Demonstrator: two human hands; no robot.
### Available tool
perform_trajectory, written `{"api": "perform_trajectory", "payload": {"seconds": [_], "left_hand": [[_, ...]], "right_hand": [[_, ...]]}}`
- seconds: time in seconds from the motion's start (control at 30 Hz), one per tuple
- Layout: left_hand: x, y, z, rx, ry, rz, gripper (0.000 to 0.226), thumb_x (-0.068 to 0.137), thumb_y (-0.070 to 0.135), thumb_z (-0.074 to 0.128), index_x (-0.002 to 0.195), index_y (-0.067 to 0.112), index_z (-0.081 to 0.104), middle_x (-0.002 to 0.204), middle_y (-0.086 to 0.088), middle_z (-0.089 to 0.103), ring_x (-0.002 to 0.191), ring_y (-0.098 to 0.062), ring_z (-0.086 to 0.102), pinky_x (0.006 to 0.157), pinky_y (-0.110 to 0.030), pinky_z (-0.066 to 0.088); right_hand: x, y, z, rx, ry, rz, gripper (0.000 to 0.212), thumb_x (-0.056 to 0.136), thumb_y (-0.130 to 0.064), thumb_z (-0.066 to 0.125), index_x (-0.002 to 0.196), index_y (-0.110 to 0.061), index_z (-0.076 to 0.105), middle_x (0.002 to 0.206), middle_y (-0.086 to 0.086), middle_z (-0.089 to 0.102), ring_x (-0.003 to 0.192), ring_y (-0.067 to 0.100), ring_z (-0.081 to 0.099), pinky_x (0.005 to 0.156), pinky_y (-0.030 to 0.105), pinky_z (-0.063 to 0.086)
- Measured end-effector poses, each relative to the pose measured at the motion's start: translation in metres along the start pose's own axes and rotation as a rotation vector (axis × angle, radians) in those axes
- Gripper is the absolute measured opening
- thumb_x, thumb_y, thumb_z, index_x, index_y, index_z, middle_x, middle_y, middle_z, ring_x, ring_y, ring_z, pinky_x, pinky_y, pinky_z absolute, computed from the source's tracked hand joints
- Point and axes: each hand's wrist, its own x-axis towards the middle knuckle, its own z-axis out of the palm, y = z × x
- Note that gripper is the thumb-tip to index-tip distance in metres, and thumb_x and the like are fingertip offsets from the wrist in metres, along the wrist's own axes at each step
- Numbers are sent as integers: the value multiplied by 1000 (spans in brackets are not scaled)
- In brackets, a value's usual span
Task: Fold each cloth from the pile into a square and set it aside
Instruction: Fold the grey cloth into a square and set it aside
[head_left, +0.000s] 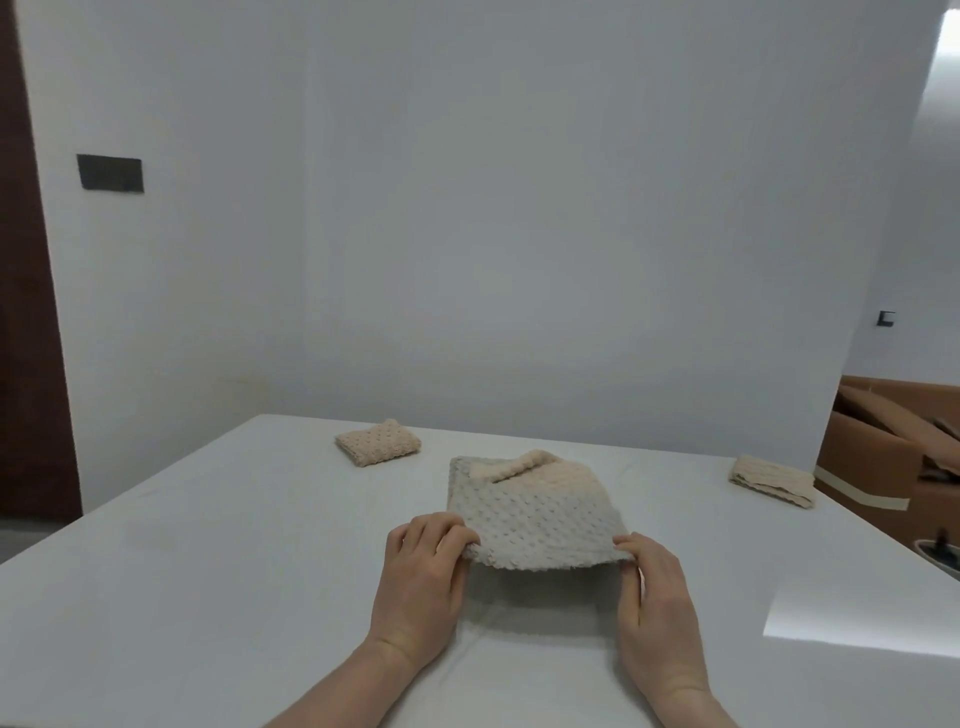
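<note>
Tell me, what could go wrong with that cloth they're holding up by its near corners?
The far edge of the dotted cloth is already rolled up in a lump; if it is folded as it lies, the square will probably come out lopsided. Also, the left hand and right hand pinch only the near corners, so the lifted edge sags between them and a corner might slip free. Carried forward loosely, the fold may land askew on the white table.

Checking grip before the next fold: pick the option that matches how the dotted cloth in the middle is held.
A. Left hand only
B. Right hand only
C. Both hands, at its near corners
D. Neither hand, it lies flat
C: the left hand and right hand each pinch a near corner of the dotted cloth, lifting its near edge off the table.
</note>
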Motion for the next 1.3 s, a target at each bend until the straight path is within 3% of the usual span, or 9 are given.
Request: {"api": "perform_trajectory", "payload": {"seconds": [0.2,0.33,0.5,0.67,0.83,0.93,1.03,1.17,1.3], "left_hand": [[-20,8,-27,11,-31,-48,13,91,25,62,99,36,63,108,22,54,104,-11,52,90,-24,27],[-29,6,-51,43,-60,-20,18,94,30,52,102,38,66,109,23,56,109,-12,51,92,-26,26],[5,9,-97,15,-19,-33,17,94,30,55,101,33,70,96,23,65,103,-12,54,89,-29,26],[71,25,-156,-82,105,-38,12,92,28,61,97,30,73,85,20,66,91,-13,55,84,-31,29],[122,43,-200,-136,200,-22,12,100,29,60,93,30,69,75,22,57,81,-12,51,82,-30,29],[135,42,-210,-90,94,-40,18,101,34,59,85,28,65,70,16,58,76,-17,54,78,-35,38],[134,33,-207,-14,-108,-139,29,98,41,58,75,24,59,65,10,59,70,-17,58,62,-32,38],[117,20,-190,86,-340,-236,31,97,41,60,70,27,54,64,12,58,70,-17,57,55,-29,33],[103,16,-169,131,-462,-275,17,97,40,60,83,32,63,84,14,69,84,-17,64,68,-30,48]], "right_hand": [[-22,-18,-20,-66,-96,39,28,97,-4,57,104,-31,58,107,-14,59,105,10,50,91,21,38],[-31,-33,-36,-94,-157,56,26,99,-12,58,100,-37,57,99,-22,58,101,9,52,83,25,41],[-1,-67,-68,-106,-121,42,14,99,-25,60,93,-38,60,83,-15,61,84,6,54,69,29,42],[55,-118,-100,-28,-18,-15,15,102,-18,56,96,-28,66,86,-18,66,84,11,61,74,32,48],[95,-158,-120,55,48,-85,11,102,-20,57,104,-23,68,90,-16,67,87,8,64,77,27,49],[107,-166,-124,53,43,-80,7,101,-24,60,102,-24,67,85,-12,69,79,2,64,69,15,45],[107,-163,-122,-1,-47,-19,7,99,-27,63,94,-28,67,80,-17,69,76,-4,63,62,8,40],[98,-143,-109,-132,-208,74,9,98,-29,65,90,-28,69,86,-17,69,85,3,64,68,22,45],[87,-120,-92,-193,-287,145,10,96,-29,66,88,-29,71,88,-15,71,89,9,65,76,29,47]]}}
